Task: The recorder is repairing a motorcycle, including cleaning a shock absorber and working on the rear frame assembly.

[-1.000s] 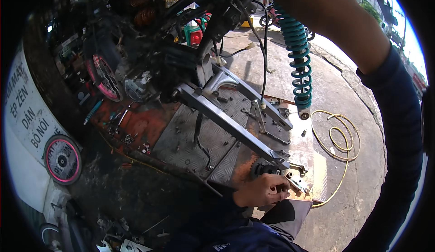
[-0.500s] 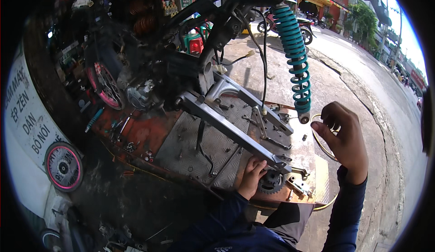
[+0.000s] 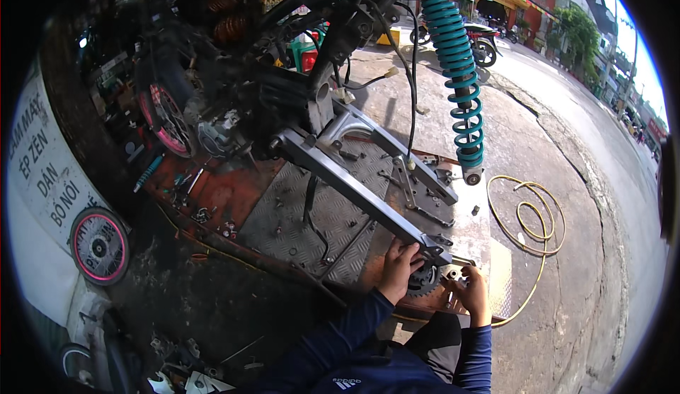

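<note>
My left hand (image 3: 399, 270) grips the end of the silver swingarm (image 3: 354, 203) with curled fingers, just left of a dark toothed sprocket (image 3: 423, 286) under the arm's tip. Beside the sprocket, my right hand (image 3: 469, 291) has its fingers bent around a small metal part that I cannot make out. The swingarm joins a dark motorcycle frame (image 3: 283, 96). Above and right, a teal coil-spring shock absorber (image 3: 457, 89) hangs from the frame, its lower end free. Small bolts and brackets (image 3: 407, 185) lie on the metal work platform (image 3: 276, 217) beneath.
A yellow hose (image 3: 538, 242) lies coiled on the pavement at right. A pink-rimmed wheel (image 3: 99, 249) leans on a signboard (image 3: 39, 167) at left. Loose parts (image 3: 191, 366) lie at lower left. Another motorcycle (image 3: 482, 47) is parked by the street.
My right arm has come down from high beside the shock to the sprocket. My left hand has shifted up and left onto the swingarm's end.
</note>
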A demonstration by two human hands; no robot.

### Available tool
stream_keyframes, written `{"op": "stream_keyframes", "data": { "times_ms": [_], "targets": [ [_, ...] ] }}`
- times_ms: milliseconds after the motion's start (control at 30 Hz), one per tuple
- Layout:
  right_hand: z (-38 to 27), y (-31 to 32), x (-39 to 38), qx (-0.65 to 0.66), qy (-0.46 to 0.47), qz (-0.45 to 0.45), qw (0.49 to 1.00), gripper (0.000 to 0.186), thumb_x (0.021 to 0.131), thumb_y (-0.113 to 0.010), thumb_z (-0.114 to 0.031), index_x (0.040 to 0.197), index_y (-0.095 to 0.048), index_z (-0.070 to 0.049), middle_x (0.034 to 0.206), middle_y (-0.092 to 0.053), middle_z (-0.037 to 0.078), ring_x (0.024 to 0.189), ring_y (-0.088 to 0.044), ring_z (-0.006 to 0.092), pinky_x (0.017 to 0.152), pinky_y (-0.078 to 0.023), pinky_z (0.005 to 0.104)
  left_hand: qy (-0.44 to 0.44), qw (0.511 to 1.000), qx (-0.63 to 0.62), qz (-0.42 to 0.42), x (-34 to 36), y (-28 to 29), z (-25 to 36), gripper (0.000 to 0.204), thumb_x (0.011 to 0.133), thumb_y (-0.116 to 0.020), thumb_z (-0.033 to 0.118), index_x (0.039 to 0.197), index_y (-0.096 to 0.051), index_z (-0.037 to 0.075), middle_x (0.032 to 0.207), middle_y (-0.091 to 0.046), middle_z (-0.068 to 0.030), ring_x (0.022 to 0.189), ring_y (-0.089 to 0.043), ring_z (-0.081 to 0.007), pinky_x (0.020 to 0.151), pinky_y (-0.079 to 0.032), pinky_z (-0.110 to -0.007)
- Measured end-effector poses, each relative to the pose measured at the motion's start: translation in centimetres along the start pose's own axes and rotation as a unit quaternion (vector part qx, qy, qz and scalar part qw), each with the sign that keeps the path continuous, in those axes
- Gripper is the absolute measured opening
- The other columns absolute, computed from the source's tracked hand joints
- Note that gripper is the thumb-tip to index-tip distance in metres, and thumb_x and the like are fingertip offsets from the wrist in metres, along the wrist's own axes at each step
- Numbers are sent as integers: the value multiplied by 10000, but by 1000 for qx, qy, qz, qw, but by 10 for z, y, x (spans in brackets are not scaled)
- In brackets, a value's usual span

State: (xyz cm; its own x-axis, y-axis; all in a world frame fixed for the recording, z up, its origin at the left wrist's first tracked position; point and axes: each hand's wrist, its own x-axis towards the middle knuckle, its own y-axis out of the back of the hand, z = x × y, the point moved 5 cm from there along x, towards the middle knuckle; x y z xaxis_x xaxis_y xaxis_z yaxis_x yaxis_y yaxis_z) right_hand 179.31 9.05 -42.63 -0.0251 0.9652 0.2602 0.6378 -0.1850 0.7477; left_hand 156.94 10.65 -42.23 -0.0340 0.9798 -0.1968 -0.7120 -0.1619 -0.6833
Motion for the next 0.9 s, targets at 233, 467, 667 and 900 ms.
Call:
{"op": "stream_keyframes", "data": {
  "times_ms": [233,467,667,900],
  "targets": [
    [5,-4,1,63,-15,9,998,337,764,-761,-126,1032,-608,9,921,-669,163,831,-655,288,731,-510,370,15,1000,-10,-3,-3,-8,3,253,926,-566,152,1175,-536,122,1082,-569,-43,959,-605,-203,841,-551,-403],
    [-20,-8,12,469,-110,-40,876,448,958,-585,-273,1261,-447,27,1031,-643,144,793,-663,193,681,-549,304,23,999,-26,-32,-9,-35,12,337,931,-540,135,1263,-490,118,1124,-560,-69,983,-616,-227,852,-558,-416],
    [-46,-5,30,589,-78,-10,804,422,986,-511,-421,1126,-526,-23,838,-636,85,693,-617,161,610,-485,267,22,997,-46,-53,-12,-57,17,305,936,-522,99,1240,-487,88,1109,-594,-95,997,-653,-235,845,-564,-383],
    [-45,13,48,571,-8,102,815,400,935,-603,-432,983,-554,-38,744,-586,31,610,-535,102,545,-433,248,-43,982,41,-179,-15,-67,32,342,949,-523,128,1285,-479,81,1136,-613,-68,1063,-628,-190,875,-521,-312]
  ]
}}
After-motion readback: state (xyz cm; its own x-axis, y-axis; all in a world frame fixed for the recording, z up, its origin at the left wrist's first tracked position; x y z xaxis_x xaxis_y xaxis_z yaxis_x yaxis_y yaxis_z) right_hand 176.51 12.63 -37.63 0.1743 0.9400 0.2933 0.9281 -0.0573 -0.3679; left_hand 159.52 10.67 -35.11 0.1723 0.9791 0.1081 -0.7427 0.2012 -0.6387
